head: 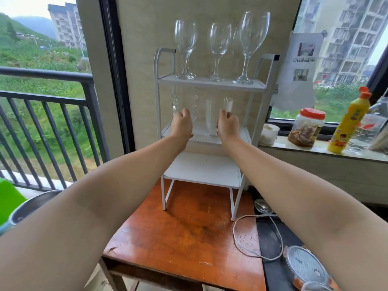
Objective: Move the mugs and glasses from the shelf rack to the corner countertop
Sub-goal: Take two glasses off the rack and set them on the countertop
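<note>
A white metal shelf rack stands at the far edge of a scuffed wooden table; a loose white cord lies at the table's right edge; stemmed wine glasses line the top shelf; on the middle shelf the left hand curls round a clear curved glass at its left end, the right hand round a clear tumbler towards its right; both arms reach straight forward.

Bare forearms, no sleeves; left hand, right hand ungloved.

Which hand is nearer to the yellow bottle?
Right. The right hand is at the rack's middle shelf, left of the yellow bottle; the left hand is farther left.
</note>
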`<act>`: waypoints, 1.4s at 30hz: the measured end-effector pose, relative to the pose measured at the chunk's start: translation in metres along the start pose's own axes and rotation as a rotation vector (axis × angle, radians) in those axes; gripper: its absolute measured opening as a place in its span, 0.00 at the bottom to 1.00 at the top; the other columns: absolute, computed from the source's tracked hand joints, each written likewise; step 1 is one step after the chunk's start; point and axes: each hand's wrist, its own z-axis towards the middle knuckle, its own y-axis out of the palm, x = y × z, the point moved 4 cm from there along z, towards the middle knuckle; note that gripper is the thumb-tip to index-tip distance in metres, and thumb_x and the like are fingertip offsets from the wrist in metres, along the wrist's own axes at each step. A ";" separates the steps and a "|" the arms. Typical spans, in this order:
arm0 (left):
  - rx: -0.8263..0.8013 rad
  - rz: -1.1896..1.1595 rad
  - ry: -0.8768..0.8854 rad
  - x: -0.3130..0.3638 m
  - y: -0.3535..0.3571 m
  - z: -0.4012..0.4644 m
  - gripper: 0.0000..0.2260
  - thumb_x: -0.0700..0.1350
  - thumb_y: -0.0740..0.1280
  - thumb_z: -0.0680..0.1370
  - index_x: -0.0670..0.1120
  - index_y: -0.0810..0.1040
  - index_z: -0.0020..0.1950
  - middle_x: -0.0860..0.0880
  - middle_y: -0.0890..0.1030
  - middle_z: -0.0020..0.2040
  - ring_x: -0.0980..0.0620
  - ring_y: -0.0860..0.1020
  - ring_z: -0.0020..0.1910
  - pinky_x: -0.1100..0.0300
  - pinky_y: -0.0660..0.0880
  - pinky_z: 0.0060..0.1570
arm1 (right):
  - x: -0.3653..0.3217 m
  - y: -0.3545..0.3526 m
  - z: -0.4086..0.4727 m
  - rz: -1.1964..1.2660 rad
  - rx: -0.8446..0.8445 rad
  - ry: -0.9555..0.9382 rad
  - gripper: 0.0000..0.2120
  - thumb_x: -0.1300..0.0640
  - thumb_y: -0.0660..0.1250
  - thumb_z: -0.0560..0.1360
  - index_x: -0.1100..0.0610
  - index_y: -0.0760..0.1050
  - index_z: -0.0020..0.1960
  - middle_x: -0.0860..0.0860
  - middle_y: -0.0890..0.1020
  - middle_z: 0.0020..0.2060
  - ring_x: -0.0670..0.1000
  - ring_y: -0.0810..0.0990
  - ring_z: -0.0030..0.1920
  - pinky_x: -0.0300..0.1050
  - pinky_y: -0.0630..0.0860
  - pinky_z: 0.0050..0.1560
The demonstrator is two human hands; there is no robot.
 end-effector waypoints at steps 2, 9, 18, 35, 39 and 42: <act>-0.020 0.042 0.042 0.005 -0.005 -0.015 0.19 0.50 0.50 0.81 0.42 0.70 0.65 0.47 0.70 0.49 0.50 0.70 0.45 0.50 0.75 0.50 | -0.005 -0.006 -0.016 -0.009 0.025 -0.030 0.20 0.57 0.53 0.79 0.54 0.58 0.28 0.51 0.63 0.26 0.51 0.62 0.29 0.50 0.60 0.37; -0.129 0.063 0.085 0.013 -0.031 -0.096 0.13 0.52 0.51 0.81 0.48 0.70 0.44 0.51 0.67 0.36 0.54 0.67 0.35 0.56 0.73 0.41 | -0.022 -0.035 -0.099 0.069 0.095 -0.051 0.21 0.54 0.54 0.80 0.53 0.56 0.29 0.50 0.62 0.25 0.49 0.61 0.28 0.47 0.59 0.34; -0.175 0.138 0.064 -0.023 -0.045 -0.215 0.16 0.49 0.49 0.82 0.48 0.69 0.39 0.50 0.68 0.35 0.51 0.69 0.37 0.50 0.75 0.45 | 0.008 -0.106 -0.219 0.114 0.250 0.151 0.18 0.54 0.53 0.80 0.55 0.63 0.31 0.51 0.67 0.28 0.49 0.65 0.30 0.46 0.63 0.35; -0.599 0.211 -0.162 -0.141 0.124 -0.449 0.19 0.45 0.51 0.82 0.35 0.76 0.48 0.31 0.77 0.46 0.37 0.71 0.44 0.46 0.73 0.50 | 0.110 -0.387 -0.430 -0.036 0.679 0.463 0.15 0.53 0.55 0.75 0.55 0.64 0.30 0.51 0.68 0.28 0.51 0.66 0.32 0.50 0.65 0.39; -0.713 0.201 -0.276 -0.154 0.182 -0.542 0.13 0.47 0.52 0.80 0.47 0.70 0.38 0.50 0.66 0.34 0.50 0.67 0.39 0.55 0.74 0.39 | 0.120 -0.482 -0.498 -0.062 0.778 0.511 0.15 0.53 0.55 0.76 0.54 0.62 0.31 0.51 0.66 0.28 0.49 0.63 0.30 0.48 0.61 0.35; -0.820 0.185 -0.318 -0.162 0.225 -0.608 0.12 0.48 0.52 0.79 0.44 0.73 0.50 0.50 0.67 0.36 0.52 0.67 0.38 0.54 0.76 0.43 | 0.122 -0.551 -0.546 -0.107 0.849 0.533 0.15 0.53 0.55 0.75 0.54 0.62 0.30 0.51 0.66 0.28 0.50 0.64 0.31 0.47 0.62 0.36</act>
